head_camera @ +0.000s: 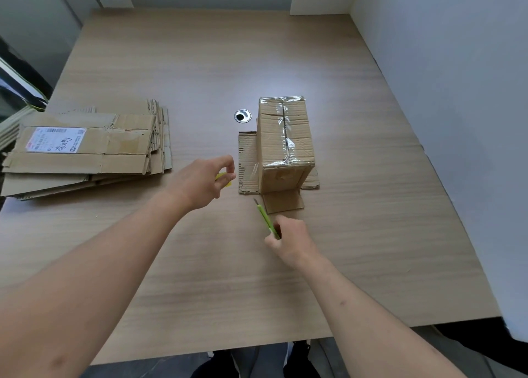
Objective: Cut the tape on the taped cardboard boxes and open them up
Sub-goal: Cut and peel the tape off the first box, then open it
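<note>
The cardboard box (285,137) sits a bit right of centre in the frame, standing on the wooden surface (200,63) with its bottom flaps (248,163) splayed flat around it. Clear tape (287,133) runs along the seam on top and wraps over both ends; it's shiny and crinkled, and I can't tell from here if any of it is slit. The flap on the right side is mostly hidden behind the box itself.

Right hand (291,242), lower centre, grips a green utility knife (267,220), fingers curled round the handle so most of that end is covered. The blade tip points up toward the near flap, close to it but not touching as far as I can see.

Left hand (204,180) hovers just left of the box, fingers loosely curled, pinching a small yellow something (224,179). Mostly hidden by the fingers, so no idea what it is.

On the left there's a stack of flattened boxes (85,149), the top one with a shipping label (55,139), print too small to read. The stack's left edge runs out of frame. A round metal grommet hole (243,116) sits just left of the box's far end.
</note>
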Motion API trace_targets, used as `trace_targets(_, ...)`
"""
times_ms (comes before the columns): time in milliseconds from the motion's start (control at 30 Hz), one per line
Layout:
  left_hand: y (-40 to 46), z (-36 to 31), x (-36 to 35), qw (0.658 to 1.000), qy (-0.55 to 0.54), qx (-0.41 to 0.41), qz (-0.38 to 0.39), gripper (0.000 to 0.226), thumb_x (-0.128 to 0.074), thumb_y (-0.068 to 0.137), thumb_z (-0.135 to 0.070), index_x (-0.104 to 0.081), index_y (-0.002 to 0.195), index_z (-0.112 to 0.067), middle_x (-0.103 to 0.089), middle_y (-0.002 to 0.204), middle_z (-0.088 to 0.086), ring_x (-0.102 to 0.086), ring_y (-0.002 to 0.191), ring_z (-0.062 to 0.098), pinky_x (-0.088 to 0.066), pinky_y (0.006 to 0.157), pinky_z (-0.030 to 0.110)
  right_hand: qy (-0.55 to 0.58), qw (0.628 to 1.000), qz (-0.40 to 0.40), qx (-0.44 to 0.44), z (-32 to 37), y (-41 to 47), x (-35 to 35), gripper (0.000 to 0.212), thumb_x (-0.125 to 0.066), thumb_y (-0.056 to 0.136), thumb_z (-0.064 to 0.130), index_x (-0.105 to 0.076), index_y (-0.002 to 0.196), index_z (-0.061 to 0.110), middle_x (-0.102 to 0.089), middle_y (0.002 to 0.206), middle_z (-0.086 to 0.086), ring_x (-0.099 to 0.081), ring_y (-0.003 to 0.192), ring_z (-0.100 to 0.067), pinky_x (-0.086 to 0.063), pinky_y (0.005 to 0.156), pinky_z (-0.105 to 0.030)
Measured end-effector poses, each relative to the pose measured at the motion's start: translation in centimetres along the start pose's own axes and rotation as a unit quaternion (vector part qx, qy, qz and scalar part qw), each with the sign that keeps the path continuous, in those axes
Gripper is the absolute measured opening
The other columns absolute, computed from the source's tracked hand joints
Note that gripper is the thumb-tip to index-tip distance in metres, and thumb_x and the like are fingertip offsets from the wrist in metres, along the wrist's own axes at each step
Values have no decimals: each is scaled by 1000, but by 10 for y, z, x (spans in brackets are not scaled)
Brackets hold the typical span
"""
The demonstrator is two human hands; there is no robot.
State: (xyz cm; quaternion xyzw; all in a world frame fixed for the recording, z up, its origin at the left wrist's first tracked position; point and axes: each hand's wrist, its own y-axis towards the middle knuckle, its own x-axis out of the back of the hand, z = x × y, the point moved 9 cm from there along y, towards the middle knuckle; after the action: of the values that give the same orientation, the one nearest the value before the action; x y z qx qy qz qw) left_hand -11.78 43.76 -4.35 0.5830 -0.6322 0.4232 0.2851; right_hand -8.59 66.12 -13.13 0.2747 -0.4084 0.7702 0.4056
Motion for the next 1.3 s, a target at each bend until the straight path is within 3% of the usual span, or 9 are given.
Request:
trace_targets(100,-5,-3,-1,1000,-4,12,3,13,-54,104,-43,-52,93,-37,-68,63,-5,-64,72,16,-56,71,39,57,996,-55,38,2,-14,25,19,-60,93,21,-43,86,17,-55,69,-4,-50,65,-32,-32,58,-35)
trace_targets(200,-9,-7,0,1000,-10,20,0,13,-54,104,-44,-52,94,-37,-68,62,-5,-64,69,14,-52,66,34,84,988,-106,78,19,-21,44,11,-53,98,22,-43,94,20,-51,64,-2,-50,58,-34,-31,53,-39)
trace_targets(367,-15,-10,8,999,-30,40,-22,16,-57,103,-44,-53,91,-34,-70,60,-8,-61,52,1,-50,57,29,67,983,-129,115,59,-16,49,20,-36,92,44,-40,97,24,-60,65,-8,-57,61,-42,-47,54,-48)
trace_targets(567,-15,-12,10,998,-33,48,-33,16,-60,101,-42,-56,90,-32,-70,59,-9,-60,53,-2,-48,57,28,-5,989,-110,95,77,-3,40,19,-47,102,30,-48,109,12,-63,80,-23,-59,75,-48,-31,57,-41)
trace_targets(700,-13,-15,8,998,-25,43,-30,14,-60,100,-40,-57,90,-31,-69,58,-8,-63,60,6,-55,64,33,-64,990,-96,86,81,-3,34,25,-46,102,31,-51,116,11,-64,88,-23,-61,82,-48,-32,61,-41)
trace_targets(933,-3,-35,3,1000,-8,6,-28,9,-61,98,-37,-60,92,-30,-66,56,-8,-64,63,10,-53,65,33,-136,986,-77,60,85,-1,34,24,-43,104,31,-50,117,12,-66,101,-19,-64,93,-45,-33,65,-39)
trace_targets(1067,-3,-54,1,989,131,-66,-18,16,-54,102,-37,-64,105,-25,-59,79,-1,-62,79,33,-38,62,34,-142,987,-56,48,87,-1,30,27,-42,104,30,-49,121,10,-65,108,-22,-64,98,-46,-34,68,-39)
trace_targets(1133,-4,-56,2,986,145,-77,-18,17,-54,102,-37,-64,107,-24,-60,81,2,-63,80,35,-38,62,34,-138,988,-54,41,87,-1,31,26,-42,103,29,-49,119,10,-65,109,-22,-64,100,-46,-35,68,-40)
trace_targets(1300,-4,-38,5,1000,0,-16,-14,9,-62,97,-38,-62,91,-31,-64,53,-9,-66,66,13,-53,67,35,-109,990,-79,46,88,-1,43,19,-44,102,26,-47,112,11,-67,100,-20,-64,92,-45,-34,65,-38)
